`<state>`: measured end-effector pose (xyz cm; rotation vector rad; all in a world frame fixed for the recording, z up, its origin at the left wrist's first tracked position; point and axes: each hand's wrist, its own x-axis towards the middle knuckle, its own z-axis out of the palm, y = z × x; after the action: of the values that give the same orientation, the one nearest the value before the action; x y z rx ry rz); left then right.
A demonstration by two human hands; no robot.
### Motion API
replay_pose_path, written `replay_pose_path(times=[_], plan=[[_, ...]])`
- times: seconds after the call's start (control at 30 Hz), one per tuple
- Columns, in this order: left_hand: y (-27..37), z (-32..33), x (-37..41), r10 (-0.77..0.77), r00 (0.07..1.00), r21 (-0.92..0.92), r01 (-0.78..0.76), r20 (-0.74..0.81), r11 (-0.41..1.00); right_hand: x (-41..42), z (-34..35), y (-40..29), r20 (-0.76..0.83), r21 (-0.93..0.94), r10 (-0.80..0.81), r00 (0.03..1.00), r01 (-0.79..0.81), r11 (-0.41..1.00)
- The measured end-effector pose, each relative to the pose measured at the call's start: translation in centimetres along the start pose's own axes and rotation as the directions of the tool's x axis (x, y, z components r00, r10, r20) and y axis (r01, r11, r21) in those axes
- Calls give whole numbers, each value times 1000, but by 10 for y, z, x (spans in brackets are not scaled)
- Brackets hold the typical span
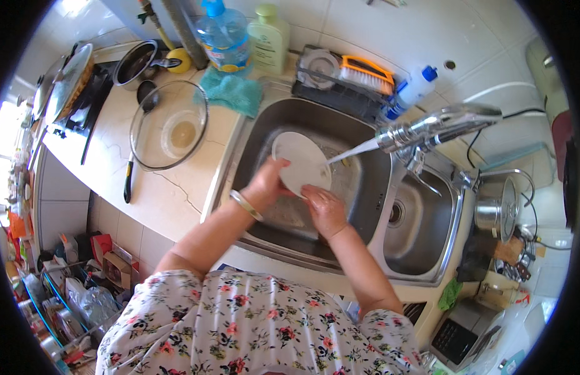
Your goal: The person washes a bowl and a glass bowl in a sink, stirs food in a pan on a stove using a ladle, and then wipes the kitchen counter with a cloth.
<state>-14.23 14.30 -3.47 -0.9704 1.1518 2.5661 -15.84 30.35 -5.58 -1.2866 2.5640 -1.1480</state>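
Observation:
A white plate [301, 161] is held over the larger stainless steel basin [365, 206], under water running from the chrome faucet [439, 126]. My left hand [268, 178], with a bangle at the wrist, grips the plate's lower left edge. The fingers of my right hand [326, 208] press on its near edge at the lower right. Water meets the plate's right side. Beneath the plate, the bottom of the basin looks wet, and part of it is hidden by the plate and my hands.
Left on the counter [177, 187] lie a glass lid [196, 150], a knife [128, 180] and a teal cloth [233, 91]. Behind the basin are an orange scrub brush [367, 72] and bottles [268, 40]. The smaller basin [416, 225] is on the right.

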Motion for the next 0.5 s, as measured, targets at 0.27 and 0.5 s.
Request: replay_pose_path(times=[0.27, 0.5], plan=[[0, -20, 4, -28, 993, 193, 5, 117, 981, 15, -10, -19, 40, -109, -224, 974, 227, 968], [-11, 5, -7, 370, 927, 218, -349, -59, 911, 15, 8, -24, 47, 208, 68, 997, -76, 975]])
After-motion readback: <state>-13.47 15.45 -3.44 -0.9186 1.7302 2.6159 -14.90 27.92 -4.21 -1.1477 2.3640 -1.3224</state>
